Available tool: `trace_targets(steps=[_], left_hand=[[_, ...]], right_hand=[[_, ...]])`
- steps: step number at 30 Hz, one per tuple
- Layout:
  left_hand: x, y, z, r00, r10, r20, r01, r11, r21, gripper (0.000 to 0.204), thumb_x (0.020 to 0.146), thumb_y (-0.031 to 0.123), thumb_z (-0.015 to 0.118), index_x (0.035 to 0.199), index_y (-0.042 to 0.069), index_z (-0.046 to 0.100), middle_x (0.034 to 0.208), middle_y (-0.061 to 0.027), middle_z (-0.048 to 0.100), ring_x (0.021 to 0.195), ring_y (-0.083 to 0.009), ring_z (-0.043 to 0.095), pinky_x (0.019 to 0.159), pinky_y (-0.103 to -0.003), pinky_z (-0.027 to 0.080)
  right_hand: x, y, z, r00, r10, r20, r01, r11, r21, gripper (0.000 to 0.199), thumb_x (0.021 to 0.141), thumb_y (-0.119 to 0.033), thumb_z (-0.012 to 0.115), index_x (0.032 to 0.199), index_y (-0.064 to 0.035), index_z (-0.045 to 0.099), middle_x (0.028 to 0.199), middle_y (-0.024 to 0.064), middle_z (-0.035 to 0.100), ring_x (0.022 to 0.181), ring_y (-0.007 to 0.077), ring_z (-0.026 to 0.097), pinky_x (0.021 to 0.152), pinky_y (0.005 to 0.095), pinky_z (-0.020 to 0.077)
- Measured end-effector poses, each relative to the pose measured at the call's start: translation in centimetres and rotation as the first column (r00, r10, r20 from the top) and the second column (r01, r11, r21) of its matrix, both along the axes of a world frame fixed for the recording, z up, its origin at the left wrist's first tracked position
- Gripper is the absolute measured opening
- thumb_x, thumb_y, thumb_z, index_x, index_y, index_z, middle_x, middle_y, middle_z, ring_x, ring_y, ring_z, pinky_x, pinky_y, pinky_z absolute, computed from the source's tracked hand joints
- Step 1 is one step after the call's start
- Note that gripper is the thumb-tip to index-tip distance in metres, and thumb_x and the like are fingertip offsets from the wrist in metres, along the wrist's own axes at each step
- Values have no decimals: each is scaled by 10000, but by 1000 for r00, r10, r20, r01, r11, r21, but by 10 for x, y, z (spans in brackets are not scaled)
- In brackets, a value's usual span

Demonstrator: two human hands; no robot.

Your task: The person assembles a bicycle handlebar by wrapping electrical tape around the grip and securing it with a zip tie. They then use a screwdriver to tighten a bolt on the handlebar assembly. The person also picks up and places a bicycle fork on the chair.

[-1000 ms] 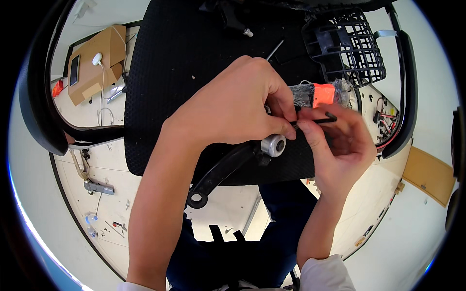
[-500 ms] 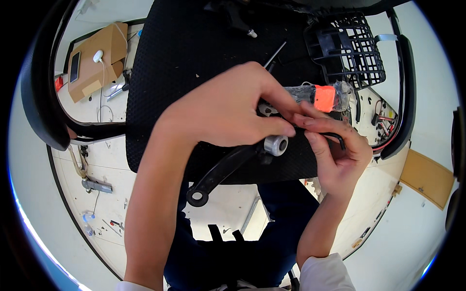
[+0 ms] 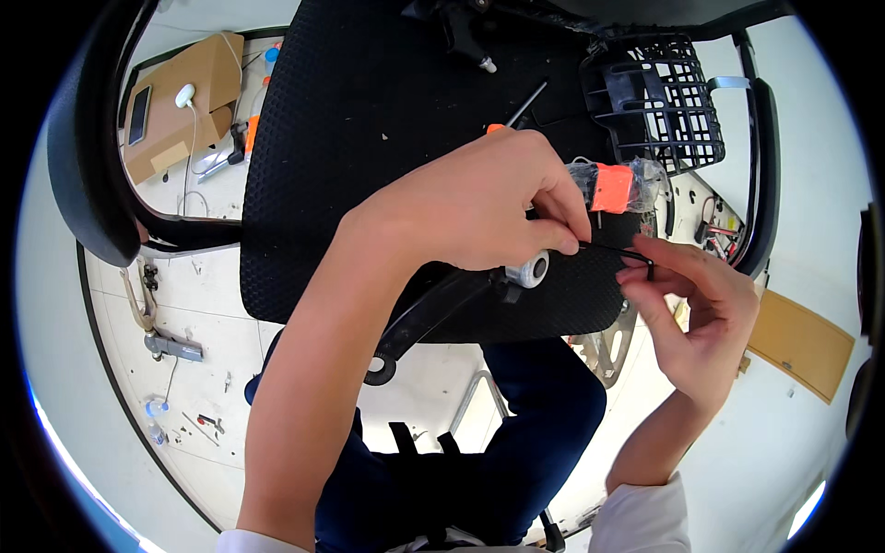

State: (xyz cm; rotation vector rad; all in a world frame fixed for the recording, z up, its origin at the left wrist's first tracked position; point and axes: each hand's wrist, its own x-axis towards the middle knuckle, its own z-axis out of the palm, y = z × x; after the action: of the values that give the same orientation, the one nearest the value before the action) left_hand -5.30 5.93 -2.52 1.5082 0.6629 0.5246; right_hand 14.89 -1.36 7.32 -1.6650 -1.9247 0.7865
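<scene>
My left hand (image 3: 489, 198) is closed, its thumb and index finger pinching the long end of a thin black hex key (image 3: 608, 247). To the right, my right hand (image 3: 705, 318) has curled fingers round the key's bent short end. Just below my left fingertips, a silver cylindrical fitting (image 3: 529, 270) sits at the upper end of a black bicycle crank arm (image 3: 429, 313). The arm slants down to the left, and its lower end with a round hole (image 3: 378, 370) juts past the seat edge. My left hand and forearm hide part of it.
A black chair seat (image 3: 323, 184) carries a plastic-wrapped package with an orange label (image 3: 612, 188), a black basket-like part (image 3: 664, 101) and a black lever part (image 3: 466, 41). Armrests flank it. A cardboard box (image 3: 217, 78) and scattered tools lie on the floor.
My right hand has moved right and slightly down, away from my left, so more of the hex key shows between them. My left hand has shifted a little right.
</scene>
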Motion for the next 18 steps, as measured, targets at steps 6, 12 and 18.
trace_targets(steps=[6,12,18], left_hand=[[-14,-4,-6,998,-5,66,6,1000,-15,147,834,53,730,976,25,761,892,-90,751,825,-174,708,776,-312,539],[-22,-9,-6,996,-65,60,68,996,-59,165,835,35,721,994,43,768,897,-98,749,814,-178,707,792,-304,540],[-25,-11,-1,999,-48,-2,48,998,33,229,831,16,713,1051,56,762,898,-128,744,801,-187,704,746,-302,527]], right_hand=[[-4,1,12,996,50,77,-39,989,-143,178,789,61,726,965,68,703,797,132,724,685,171,725,599,245,555],[-15,11,23,794,429,432,-444,893,-71,119,754,66,721,847,22,661,763,90,667,614,220,644,532,299,505],[-20,30,26,403,524,750,-785,619,-10,112,737,0,726,815,0,645,786,74,645,619,204,616,536,315,495]])
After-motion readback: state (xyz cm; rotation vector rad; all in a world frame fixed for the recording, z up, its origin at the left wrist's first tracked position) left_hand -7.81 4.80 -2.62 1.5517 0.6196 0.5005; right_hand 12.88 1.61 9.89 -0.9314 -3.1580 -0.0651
